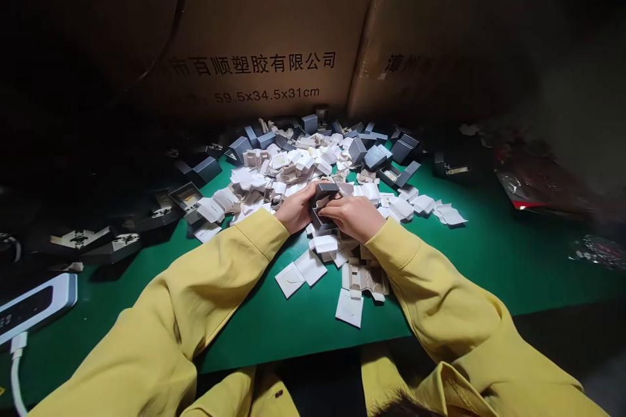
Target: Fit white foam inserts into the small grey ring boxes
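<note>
My left hand (297,209) is closed round the side of a small dark hinged box (323,192), whose lid stands raised. At the box's mouth, the fingers of my right hand (356,216) are pressed together and reach inside. What they pinch is hidden by the fingers and the box wall. White folded card inserts (293,172) lie heaped just beyond my hands. Several more flat cards (310,267) are scattered below them, nearer the table edge.
Dark boxes (377,156) ring the pile on the green table (469,273); some stand open. Large cardboard cartons (274,25) rise behind. A white device (42,303) with a cable lies at left. Plastic packets (538,185) lie at right.
</note>
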Demonstrator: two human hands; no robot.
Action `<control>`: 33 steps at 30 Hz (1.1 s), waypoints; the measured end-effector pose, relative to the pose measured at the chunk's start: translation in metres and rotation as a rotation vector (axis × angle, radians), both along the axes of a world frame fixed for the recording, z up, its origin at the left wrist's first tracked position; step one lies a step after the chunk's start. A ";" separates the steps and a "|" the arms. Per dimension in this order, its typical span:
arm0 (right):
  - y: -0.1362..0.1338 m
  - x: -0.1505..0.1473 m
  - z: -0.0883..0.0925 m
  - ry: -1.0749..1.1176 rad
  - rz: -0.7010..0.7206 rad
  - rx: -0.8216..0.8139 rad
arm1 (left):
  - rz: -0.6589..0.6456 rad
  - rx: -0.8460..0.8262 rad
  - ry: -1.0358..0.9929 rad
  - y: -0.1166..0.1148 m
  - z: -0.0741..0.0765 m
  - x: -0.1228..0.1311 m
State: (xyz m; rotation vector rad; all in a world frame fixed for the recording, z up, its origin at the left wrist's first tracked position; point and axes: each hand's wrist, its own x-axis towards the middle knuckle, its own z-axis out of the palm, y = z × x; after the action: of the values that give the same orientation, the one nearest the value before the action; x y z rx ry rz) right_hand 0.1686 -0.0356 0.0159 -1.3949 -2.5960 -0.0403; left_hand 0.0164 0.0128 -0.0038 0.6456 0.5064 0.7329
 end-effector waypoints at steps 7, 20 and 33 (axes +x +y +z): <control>-0.004 -0.001 -0.002 0.030 -0.018 0.023 | -0.010 -0.019 0.000 0.001 0.000 -0.001; -0.005 -0.004 -0.005 0.062 -0.040 0.279 | 0.037 -0.069 0.032 0.002 -0.003 0.001; -0.002 -0.012 -0.001 -0.064 -0.201 0.170 | 0.064 -0.048 -0.001 0.000 0.001 0.004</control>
State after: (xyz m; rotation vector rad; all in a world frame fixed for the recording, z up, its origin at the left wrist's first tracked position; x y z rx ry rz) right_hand 0.1569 -0.0372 0.0145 -1.6079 -2.4243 -0.3314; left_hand 0.0207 0.0126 -0.0029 0.5864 0.5439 0.7790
